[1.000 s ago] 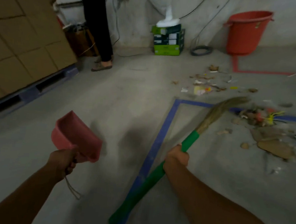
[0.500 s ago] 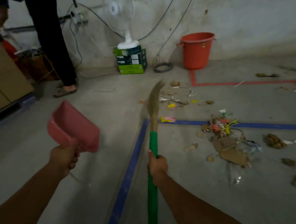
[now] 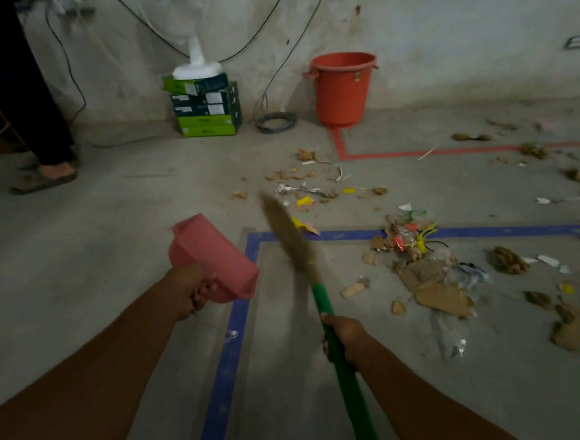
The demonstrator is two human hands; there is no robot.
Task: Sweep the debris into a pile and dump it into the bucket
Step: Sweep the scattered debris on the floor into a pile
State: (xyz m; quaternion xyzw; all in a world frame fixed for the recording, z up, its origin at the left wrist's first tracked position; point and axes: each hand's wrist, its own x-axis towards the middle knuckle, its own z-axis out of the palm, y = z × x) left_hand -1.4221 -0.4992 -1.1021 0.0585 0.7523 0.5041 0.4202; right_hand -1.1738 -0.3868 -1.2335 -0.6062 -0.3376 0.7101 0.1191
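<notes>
My right hand [image 3: 343,338] grips the green handle of a broom [image 3: 347,368]. Its straw head [image 3: 289,235] is blurred and points up-left over the blue tape corner. My left hand [image 3: 189,290] holds a pink dustpan [image 3: 212,255] by its handle, raised above the floor. Debris [image 3: 423,263] of cardboard, wrappers and dry leaves lies scattered to the right of the broom and further back. An orange bucket [image 3: 340,87] stands upright against the far wall.
A person's leg and sandalled foot [image 3: 45,168] stand at the left. Green boxes [image 3: 205,109] bearing a white fan [image 3: 179,12] sit by the wall, with a cable coil [image 3: 275,121] beside them. Blue tape [image 3: 228,353] and red tape [image 3: 423,153] mark the concrete floor.
The broom head has swung from the right, over the debris, across to the left. The view has tilted up and turned right, and the dustpan now sits closer to the broom.
</notes>
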